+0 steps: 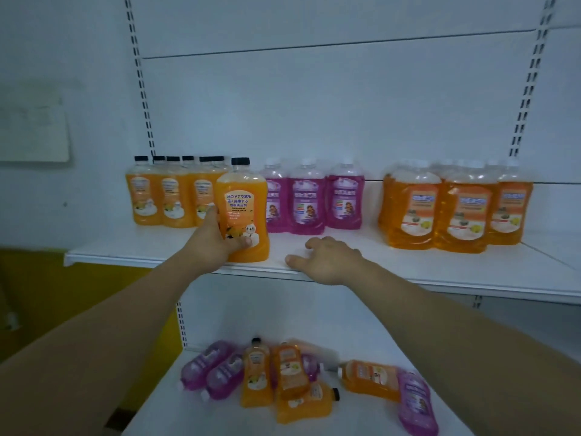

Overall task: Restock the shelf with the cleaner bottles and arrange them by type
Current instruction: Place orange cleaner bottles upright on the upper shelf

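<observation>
The left hand [217, 237] grasped the orange bottle [248, 209] upright near the front edge of the shelf [440, 272], the right hand [327, 259] rested there with fingers released, and a careless push could tip it onto the purple bottles [306, 199] behind.
</observation>
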